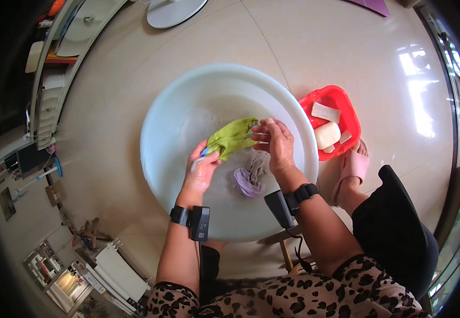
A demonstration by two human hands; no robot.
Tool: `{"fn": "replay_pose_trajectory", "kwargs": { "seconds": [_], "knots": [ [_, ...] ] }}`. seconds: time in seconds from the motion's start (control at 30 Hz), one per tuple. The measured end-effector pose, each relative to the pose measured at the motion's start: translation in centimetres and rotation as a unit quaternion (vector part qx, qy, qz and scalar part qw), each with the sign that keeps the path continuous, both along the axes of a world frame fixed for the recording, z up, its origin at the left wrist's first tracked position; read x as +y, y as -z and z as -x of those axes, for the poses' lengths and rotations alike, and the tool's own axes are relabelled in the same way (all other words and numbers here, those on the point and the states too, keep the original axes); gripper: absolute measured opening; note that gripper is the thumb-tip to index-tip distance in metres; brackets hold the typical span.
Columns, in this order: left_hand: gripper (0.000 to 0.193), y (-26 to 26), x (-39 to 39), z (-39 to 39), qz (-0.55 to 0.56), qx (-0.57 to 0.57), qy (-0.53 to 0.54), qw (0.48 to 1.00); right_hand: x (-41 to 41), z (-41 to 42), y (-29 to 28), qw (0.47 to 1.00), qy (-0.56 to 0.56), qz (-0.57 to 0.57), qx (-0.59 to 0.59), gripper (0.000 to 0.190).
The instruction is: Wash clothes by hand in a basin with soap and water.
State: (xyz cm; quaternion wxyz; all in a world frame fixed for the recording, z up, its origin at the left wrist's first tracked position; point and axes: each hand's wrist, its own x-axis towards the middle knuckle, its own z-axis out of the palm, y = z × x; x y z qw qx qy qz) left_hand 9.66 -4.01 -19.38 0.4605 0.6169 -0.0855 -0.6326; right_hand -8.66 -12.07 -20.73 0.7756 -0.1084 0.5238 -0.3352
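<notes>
My left hand (203,167) grips one end of a wet lime-green cloth (233,135), perhaps a small garment. Small blue patches show at both ends of it. White suds cling to the thumb side of this hand. At the cloth's other end is my right hand (277,145), its fingers spread and the fingertips close to the fabric; whether they touch it is hard to tell. Both hands are over a large pale-blue plastic basin (162,99) holding cloudy water. A lilac piece of cloth (247,183) and a greyish one (258,169) lie in the water between my forearms.
Against the basin's right rim stands a red plastic tub (351,115) with a cream soap bar (327,135), a pale block (326,112) and smaller pieces. My foot in a pink slipper (353,167) is beside it. A white round base (174,14) stands on the tiled floor ahead.
</notes>
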Motion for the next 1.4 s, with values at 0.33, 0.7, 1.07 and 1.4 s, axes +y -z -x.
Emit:
{"fn": "replay_pose_trajectory", "kwargs": {
  "seconds": [0.33,0.7,1.07,1.4],
  "knots": [
    [0.04,9.9,5.9,1.7,0.021,-0.467,0.338,0.817,2.9,-0.6,3.1,0.995,-0.055,-0.079,0.013,0.027],
    [0.019,3.1,2.5,6.0,0.101,-0.377,0.2,0.899,5.4,-1.2,5.2,0.986,-0.033,-0.157,-0.051,0.065],
    [0.021,-0.1,0.1,8.3,0.122,-0.545,0.334,0.76,8.0,-3.0,8.5,0.982,-0.033,-0.175,0.067,0.037],
    [0.031,7.1,5.1,-1.0,-0.136,-0.487,0.119,0.855,4.4,-3.7,2.3,0.984,-0.108,0.026,0.141,0.038]
  ]
}}
